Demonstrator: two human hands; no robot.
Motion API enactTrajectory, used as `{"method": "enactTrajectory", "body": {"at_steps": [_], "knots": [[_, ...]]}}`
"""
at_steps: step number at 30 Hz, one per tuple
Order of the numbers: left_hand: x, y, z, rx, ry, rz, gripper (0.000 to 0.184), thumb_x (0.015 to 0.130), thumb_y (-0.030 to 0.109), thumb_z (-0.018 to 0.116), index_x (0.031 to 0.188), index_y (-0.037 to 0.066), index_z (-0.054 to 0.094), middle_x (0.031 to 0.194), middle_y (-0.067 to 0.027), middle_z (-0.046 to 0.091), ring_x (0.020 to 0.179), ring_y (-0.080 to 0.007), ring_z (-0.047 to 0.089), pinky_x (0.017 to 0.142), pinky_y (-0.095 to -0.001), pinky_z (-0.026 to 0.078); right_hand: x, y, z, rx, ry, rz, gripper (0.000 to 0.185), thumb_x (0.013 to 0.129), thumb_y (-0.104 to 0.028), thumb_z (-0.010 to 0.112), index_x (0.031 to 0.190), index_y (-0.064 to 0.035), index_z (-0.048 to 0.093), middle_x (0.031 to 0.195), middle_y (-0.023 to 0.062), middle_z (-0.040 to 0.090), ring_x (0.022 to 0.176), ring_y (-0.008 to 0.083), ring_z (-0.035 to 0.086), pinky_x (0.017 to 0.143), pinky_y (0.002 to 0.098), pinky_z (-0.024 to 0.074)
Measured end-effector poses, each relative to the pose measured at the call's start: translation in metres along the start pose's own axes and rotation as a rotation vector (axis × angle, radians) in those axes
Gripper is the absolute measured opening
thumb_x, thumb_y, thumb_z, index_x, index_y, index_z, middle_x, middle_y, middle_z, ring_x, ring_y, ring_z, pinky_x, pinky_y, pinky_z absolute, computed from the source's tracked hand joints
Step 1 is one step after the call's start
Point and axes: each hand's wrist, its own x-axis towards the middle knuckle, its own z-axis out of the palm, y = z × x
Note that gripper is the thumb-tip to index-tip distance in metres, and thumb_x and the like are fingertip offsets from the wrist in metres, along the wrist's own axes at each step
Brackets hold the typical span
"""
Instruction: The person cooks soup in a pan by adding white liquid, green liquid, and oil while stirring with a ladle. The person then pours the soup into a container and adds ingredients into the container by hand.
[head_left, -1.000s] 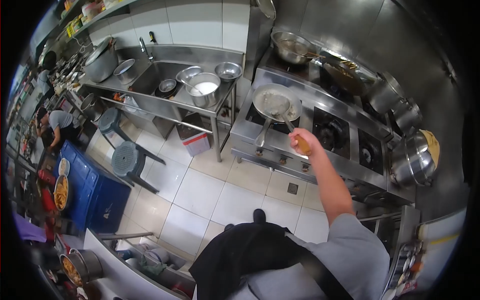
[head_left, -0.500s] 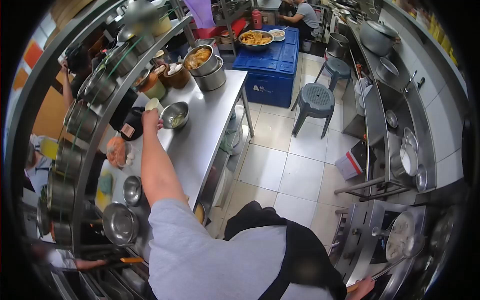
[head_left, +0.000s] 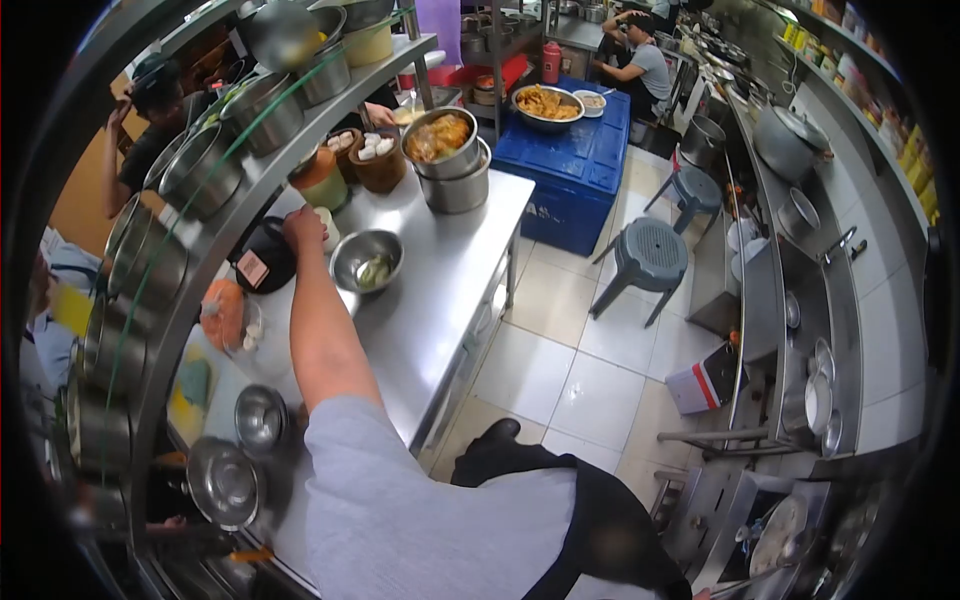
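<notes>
My left hand (head_left: 306,229) reaches across the steel worktable (head_left: 440,285), its fingers closed on a small cream-white cup (head_left: 327,230). Just beside the cup stands a steel mixing bowl (head_left: 366,262) with something pale green in it. A black round-lidded container (head_left: 265,257) with a label sits to the left of that hand. At the bottom edge only a sliver of my right hand (head_left: 704,594) shows, at the end of a long ladle handle (head_left: 745,582). The ladle reaches to a wok (head_left: 780,535) holding pale contents on the stove.
Steel pots (head_left: 203,172) line the shelf on the left. Stacked pots with orange-brown food (head_left: 438,138) stand at the table's far end. Beyond are a blue chest (head_left: 560,165) and grey stools (head_left: 645,255). A sink counter (head_left: 800,290) runs along the right. Other people work behind the shelf and far back.
My view has shifted, so the table sits lower and my right hand has nearly left the frame. The cream cup in my left hand now sits closer beside the steel bowl.
</notes>
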Motion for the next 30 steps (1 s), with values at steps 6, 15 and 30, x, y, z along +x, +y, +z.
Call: {"method": "enactTrajectory", "body": {"at_steps": [6, 15, 30], "knots": [[0.152, -0.019, 0.036, -0.078, -0.072, -0.134, 0.041, 0.094, 0.039, 0.064, 0.11, 0.001, 0.065, 0.086, -0.0143, 0.068, 0.066, -0.0279, 0.07, 0.057, -0.0373, 0.06, 0.031, -0.052, -0.02, 0.425, -0.02, 0.391, 0.029, 0.081, -0.018, 0.062, 0.091, 0.0085, 0.063, 0.084, 0.0212, 0.068, 0.076, 0.0384, 0.067, 0.073, 0.0476, 0.0515], [0.243, -0.06, 0.059, -0.349, -0.23, -0.193, 0.047, 0.097, 0.046, 0.058, 0.122, 0.007, 0.058, 0.11, -0.013, 0.066, 0.088, -0.0262, 0.069, 0.074, -0.0362, 0.059, 0.077, -0.132, -0.103, 0.41, -0.174, 0.716, 0.04, 0.078, -0.016, 0.061, 0.097, 0.019, 0.059, 0.089, 0.0404, 0.063, 0.089, 0.0537, 0.064, 0.079, 0.0539, 0.048], [0.234, -0.011, 0.048, -0.086, -0.016, -0.135, 0.033, 0.094, 0.03, 0.06, 0.118, 0.007, 0.059, 0.099, -0.0109, 0.065, 0.082, -0.0252, 0.067, 0.071, -0.0369, 0.058, 0.086, -0.103, -0.087, 0.443, -0.229, 0.539, 0.038, 0.083, -0.025, 0.062, 0.083, 0.0137, 0.065, 0.074, 0.0294, 0.066, 0.071, 0.0404, 0.066, 0.066, 0.052, 0.0472]]}}
